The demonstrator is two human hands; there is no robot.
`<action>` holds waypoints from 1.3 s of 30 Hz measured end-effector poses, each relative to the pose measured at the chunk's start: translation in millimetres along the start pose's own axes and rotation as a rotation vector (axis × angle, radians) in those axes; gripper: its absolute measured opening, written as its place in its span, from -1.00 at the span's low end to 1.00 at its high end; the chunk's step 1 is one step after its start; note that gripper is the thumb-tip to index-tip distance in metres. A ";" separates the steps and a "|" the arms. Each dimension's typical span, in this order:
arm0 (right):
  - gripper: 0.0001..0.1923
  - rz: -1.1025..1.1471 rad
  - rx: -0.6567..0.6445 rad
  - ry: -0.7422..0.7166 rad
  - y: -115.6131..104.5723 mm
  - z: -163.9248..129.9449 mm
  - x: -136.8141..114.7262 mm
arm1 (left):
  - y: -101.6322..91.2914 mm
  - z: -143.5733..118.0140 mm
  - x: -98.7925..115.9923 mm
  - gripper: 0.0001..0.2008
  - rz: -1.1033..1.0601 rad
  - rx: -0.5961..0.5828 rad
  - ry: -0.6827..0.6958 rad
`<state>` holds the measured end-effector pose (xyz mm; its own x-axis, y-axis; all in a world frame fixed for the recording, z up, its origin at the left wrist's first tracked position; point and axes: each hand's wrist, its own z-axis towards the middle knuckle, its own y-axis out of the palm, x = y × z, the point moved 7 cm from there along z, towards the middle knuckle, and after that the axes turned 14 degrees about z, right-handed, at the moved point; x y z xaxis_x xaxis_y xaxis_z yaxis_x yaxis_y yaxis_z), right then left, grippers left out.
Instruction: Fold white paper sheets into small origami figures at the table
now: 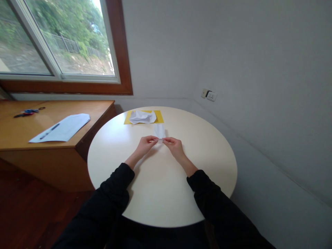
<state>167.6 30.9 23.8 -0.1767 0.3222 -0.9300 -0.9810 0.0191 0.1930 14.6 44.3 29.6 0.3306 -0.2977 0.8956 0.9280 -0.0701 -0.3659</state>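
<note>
Head view. I have both bare hands over the round, cream-white table, thumbs toward each other. My left hand pinches the near edge of a small, narrow piece of thin white paper between thumb and fingers. My right hand pinches the same edge a little to the right, with a short gap between the two sets of fingertips. The paper extends away from me beyond my fingers, near the middle of the far half of the tabletop. The paired grip appears chosen to hold that edge taut and level; whether the edge is folded, I cannot tell.

Toward the far rim lies a flat, bright-yellow rectangular sheet, with a creased, loosely crumpled white paper on top. Their position, beyond my fingers, probably serves to leave working room in front of me.

To the left stands a brown wooden desk. It bears flat white paper sheets with a slim dark pen lying across them, conveniently placed for writing, I judge.
</note>
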 end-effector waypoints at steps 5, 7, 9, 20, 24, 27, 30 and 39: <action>-0.77 0.010 0.019 -0.007 -1.1 -0.1 -0.4 | 1.0 -1.3 1.0 -0.70 -0.003 -0.010 0.006; -0.77 0.020 0.019 -0.001 -1.1 -0.2 0.0 | 1.1 -1.4 1.0 -0.71 -0.012 -0.008 0.004; -0.77 0.033 0.012 0.006 -0.5 -0.3 1.0 | 1.2 -1.1 0.8 -0.72 -0.028 0.000 0.002; -0.76 0.148 -0.035 0.022 2.5 3.2 9.9 | 5.7 -0.4 2.6 -0.75 -0.094 -0.040 0.059; -0.78 0.153 -0.039 0.013 2.7 2.7 8.7 | 6.6 -0.2 4.0 -0.78 -0.085 -0.059 0.098; -0.77 0.156 -0.036 0.014 2.9 2.6 8.3 | 6.7 1.3 3.6 -0.83 -0.065 -0.048 0.127; -0.77 0.150 -0.038 0.017 3.3 2.5 7.6 | 7.8 2.3 2.3 -0.85 -0.046 -0.054 0.131; -0.78 0.115 -0.060 0.028 6.3 -1.2 3.5 | 5.6 -0.2 2.0 -0.77 0.002 -0.030 0.047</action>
<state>160.7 31.1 21.4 -0.2895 0.2928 -0.9113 -0.9571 -0.0734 0.2804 20.5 43.2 29.3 0.3230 -0.3422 0.8824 0.9217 -0.0980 -0.3754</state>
